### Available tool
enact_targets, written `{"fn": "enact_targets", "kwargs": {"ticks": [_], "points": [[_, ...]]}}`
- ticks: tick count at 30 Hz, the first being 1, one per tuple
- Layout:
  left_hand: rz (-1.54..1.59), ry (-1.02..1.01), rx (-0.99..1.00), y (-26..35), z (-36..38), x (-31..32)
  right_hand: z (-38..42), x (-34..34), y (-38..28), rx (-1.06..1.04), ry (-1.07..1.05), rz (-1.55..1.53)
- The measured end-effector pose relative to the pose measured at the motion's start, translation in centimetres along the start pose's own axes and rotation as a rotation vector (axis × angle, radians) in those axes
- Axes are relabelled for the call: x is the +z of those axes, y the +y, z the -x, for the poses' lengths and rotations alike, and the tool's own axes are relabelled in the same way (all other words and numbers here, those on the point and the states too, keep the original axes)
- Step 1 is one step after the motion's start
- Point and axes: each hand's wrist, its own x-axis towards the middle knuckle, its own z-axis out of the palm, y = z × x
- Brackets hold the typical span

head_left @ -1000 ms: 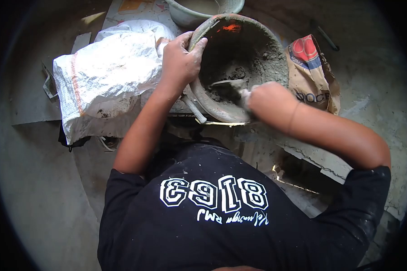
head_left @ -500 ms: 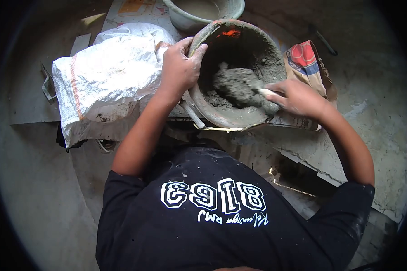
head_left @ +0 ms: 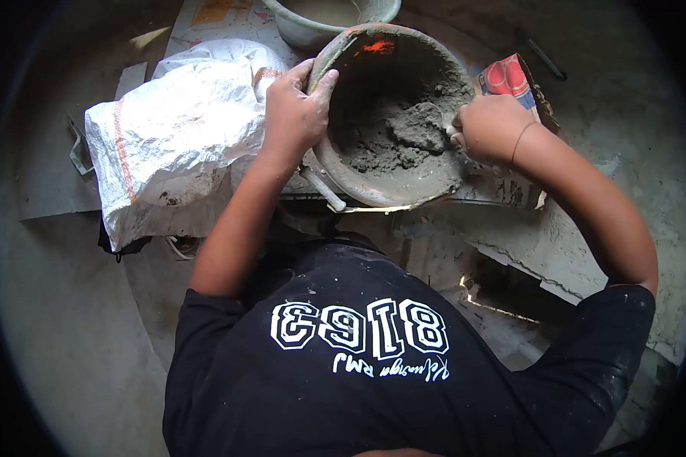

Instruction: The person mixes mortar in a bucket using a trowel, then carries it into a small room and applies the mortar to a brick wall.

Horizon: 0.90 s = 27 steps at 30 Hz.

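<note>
A round bucket (head_left: 333,169) crusted with grey cement leans with its mouth towards me. Inside lies lumpy wet mortar (head_left: 404,141), heaped mostly towards the right wall. My left hand (head_left: 301,107) is closed over the bucket's left rim, thumb on the inner side. At the right rim my right hand (head_left: 495,129) is wrapped round the handle of a trowel (head_left: 451,128). Its blade is mostly hidden in the mortar.
A white woven sack (head_left: 183,129) lies left of the bucket. Behind stands a pale basin (head_left: 305,29) of cloudy liquid. A printed paper bag (head_left: 507,78) is at the right, and a dark rod (head_left: 545,57) lies beyond it. A broken-edged board (head_left: 564,244) lies nearer me.
My right hand has moved up and slightly right, from over the bucket's mouth to its right rim. The trowel's load of mortar is now against the right wall. The bucket has shifted slightly in view.
</note>
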Motion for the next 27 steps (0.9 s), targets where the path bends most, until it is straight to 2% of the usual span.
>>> {"fn": "enact_targets", "kwargs": {"ticks": [3, 5, 7, 9, 14, 17, 19, 23, 25, 27], "points": [[0.061, -0.019, -0.024, -0.2, 0.0, 0.0, 1.9, -0.5, -0.8, 0.008, 0.095, 0.076], [0.050, -0.012, -0.015, -0.6, -0.2, 0.2, 2.6, 0.5, -0.8, 0.091, 0.308, 0.153], [0.036, -0.013, -0.017, -0.6, -0.2, 0.1, 2.3, 0.7, -1.2, 0.112, 0.343, 0.131], [0.018, -0.038, -0.042, -0.2, -0.2, 0.0, 0.0, 2.6, -1.3, 0.138, 0.466, 0.059], [0.081, 0.064, 0.052, -0.9, -0.3, 0.9, -5.3, 4.5, -5.3, 0.047, 0.285, -0.052], [0.091, 0.050, 0.027, -1.2, -0.3, 0.7, -2.3, 2.3, -6.8, -0.010, 0.262, -0.096], [0.111, 0.017, -0.016, -1.3, -0.2, 0.6, -0.2, 0.6, -7.1, -0.254, 0.126, -0.057], [0.148, 0.032, 0.001, -1.6, -0.1, 0.7, 2.0, -2.3, -4.0, -0.142, 0.039, -0.051], [0.177, 0.066, 0.031, -1.4, -0.1, 0.7, 3.0, -2.3, -3.5, -0.114, 0.081, -0.020], [0.081, 0.007, -0.008, -1.0, 0.2, 0.2, 2.5, -0.6, -3.7, 0.024, 0.245, 0.061]]}}
